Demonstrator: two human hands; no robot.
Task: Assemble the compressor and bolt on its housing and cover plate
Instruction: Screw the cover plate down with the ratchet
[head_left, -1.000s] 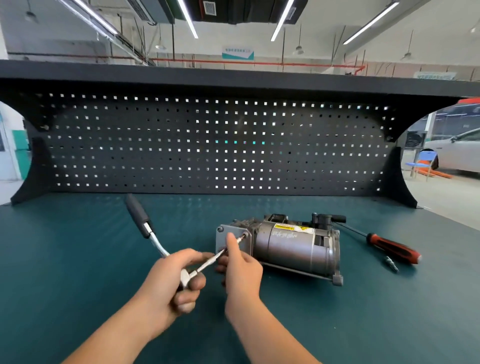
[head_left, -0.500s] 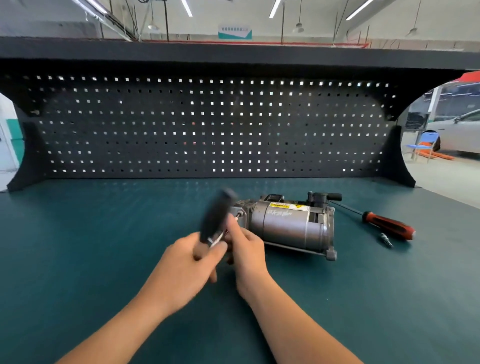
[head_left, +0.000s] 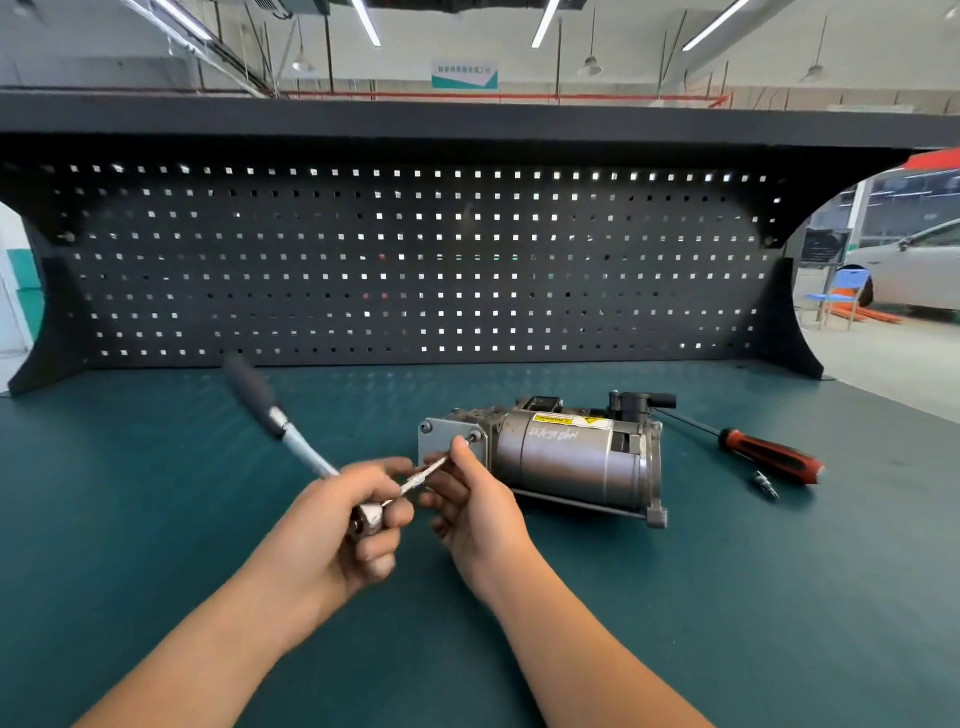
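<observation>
Currently L hand (head_left: 337, 525) fingers clenched round ratchet (head_left: 291, 441) head, R hand (head_left: 472, 509) fingers pinching ext. bar (head_left: 423, 475), apparently to steady it on cover plate (head_left: 441, 441) bolt (head_left: 474, 437); compressor (head_left: 566, 457) lies sideways mid-worktop (head_left: 156, 493), plate end nearest operator

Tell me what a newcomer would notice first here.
The silver compressor lies mid-bench. At its end plate, the left hand grips a ratchet while the right hand pinches its extension bar. A red-handled screwdriver lies to the compressor's right.
</observation>
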